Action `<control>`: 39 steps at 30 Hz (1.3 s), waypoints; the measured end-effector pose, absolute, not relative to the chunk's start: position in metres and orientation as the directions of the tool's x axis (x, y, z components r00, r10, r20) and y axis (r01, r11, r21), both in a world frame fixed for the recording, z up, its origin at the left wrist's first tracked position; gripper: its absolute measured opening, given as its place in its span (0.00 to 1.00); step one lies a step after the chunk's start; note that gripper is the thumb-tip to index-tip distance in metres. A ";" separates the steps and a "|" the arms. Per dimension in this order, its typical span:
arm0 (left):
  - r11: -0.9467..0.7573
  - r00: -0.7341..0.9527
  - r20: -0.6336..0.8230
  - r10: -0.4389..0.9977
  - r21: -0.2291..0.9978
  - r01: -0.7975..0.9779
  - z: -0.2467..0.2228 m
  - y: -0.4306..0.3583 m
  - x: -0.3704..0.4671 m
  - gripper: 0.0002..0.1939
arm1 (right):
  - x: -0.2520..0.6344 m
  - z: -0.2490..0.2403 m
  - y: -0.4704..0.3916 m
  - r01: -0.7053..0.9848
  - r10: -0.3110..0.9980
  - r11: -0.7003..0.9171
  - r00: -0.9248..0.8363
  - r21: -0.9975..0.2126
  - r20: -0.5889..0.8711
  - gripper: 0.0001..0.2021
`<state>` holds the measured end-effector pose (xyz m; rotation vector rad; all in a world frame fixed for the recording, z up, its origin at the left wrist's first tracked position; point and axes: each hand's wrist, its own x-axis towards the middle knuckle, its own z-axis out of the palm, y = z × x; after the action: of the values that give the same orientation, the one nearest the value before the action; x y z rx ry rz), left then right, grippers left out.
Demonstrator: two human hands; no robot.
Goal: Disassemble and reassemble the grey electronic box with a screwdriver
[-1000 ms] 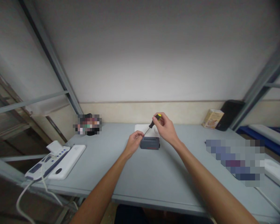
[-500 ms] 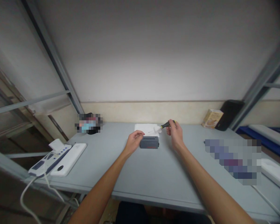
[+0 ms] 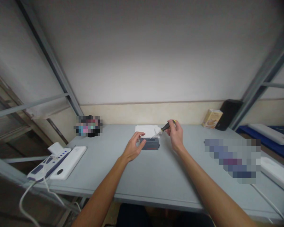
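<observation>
- grey box (image 3: 151, 146): on the table (image 3: 142, 179), centre, on the near side of the white paper (image 3: 144, 128).
- right hand (image 3: 176, 137): closed around the screwdriver (image 3: 165, 126) handle; shaft slopes down leftward to the box's slotted top.
- left hand (image 3: 132, 148): at the box's left end, thumb and fingers apart; whether it grips, cannot tell.
- step in hand, as judged: positioning the screwdriver tip; contact unclear.
- next move calls for: steady box, aligned tip, light pressure.

By the right hand (image 3: 176, 136), a screwdriver (image 3: 166, 127) is held slanted toward a grey vented box (image 3: 151, 145); its left end is overlapped by the left hand (image 3: 133, 147), and paper (image 3: 144, 129) is laid behind.
</observation>
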<state>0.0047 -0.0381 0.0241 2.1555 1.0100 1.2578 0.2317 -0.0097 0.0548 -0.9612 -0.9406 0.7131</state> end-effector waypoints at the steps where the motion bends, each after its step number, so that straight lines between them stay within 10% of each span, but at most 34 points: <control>1: -0.637 0.314 0.554 0.771 0.676 0.372 0.025 -0.038 0.004 0.15 | 0.231 0.056 -0.011 -0.100 0.842 0.411 0.422 -0.906 0.336 0.20; 25: -0.582 0.314 0.490 0.813 0.700 0.414 0.019 -0.037 0.006 0.14 | 0.249 0.063 -0.011 0.108 0.683 0.497 0.563 -0.861 0.465 0.16; 39: -0.735 0.338 0.671 0.660 0.484 0.475 0.033 -0.050 0.018 0.11 | 0.250 0.064 -0.011 0.101 0.693 0.485 0.561 -0.869 0.452 0.15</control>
<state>0.0185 -0.0504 0.0334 2.3976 1.0334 1.3498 0.2504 -0.0106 0.0639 -1.0219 -0.9282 0.4315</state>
